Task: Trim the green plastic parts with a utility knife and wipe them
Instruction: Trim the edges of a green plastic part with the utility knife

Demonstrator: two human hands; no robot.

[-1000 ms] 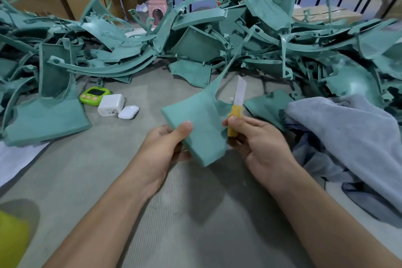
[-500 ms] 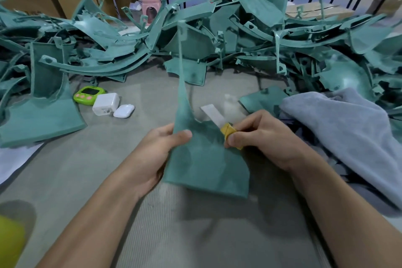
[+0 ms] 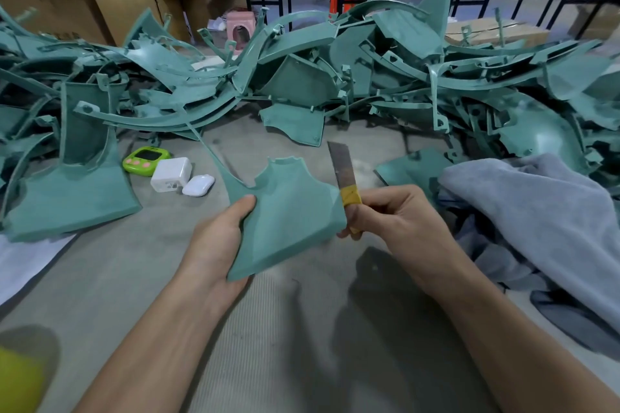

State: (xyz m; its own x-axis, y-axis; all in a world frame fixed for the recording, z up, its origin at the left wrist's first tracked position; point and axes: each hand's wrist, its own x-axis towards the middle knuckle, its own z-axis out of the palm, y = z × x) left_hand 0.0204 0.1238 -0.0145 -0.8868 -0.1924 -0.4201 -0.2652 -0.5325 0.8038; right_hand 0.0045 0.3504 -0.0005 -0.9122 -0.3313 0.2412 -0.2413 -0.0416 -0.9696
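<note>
Left hand (image 3: 214,245) grips the green plastic part (image 3: 288,211) by its left edge, thumb on the front face, holding it above the grey work surface (image 3: 302,345). Right hand (image 3: 399,221) is curled round the yellow-wrapped handle of the utility knife (image 3: 344,174), blade pointing up, just beside the part's right edge. A pile of green parts (image 3: 335,70) lies behind. A grey cloth (image 3: 536,211) sits to the right. A green timer (image 3: 146,160), a white charger (image 3: 171,174) and a white earbud case (image 3: 198,185) lie to the left.
</note>
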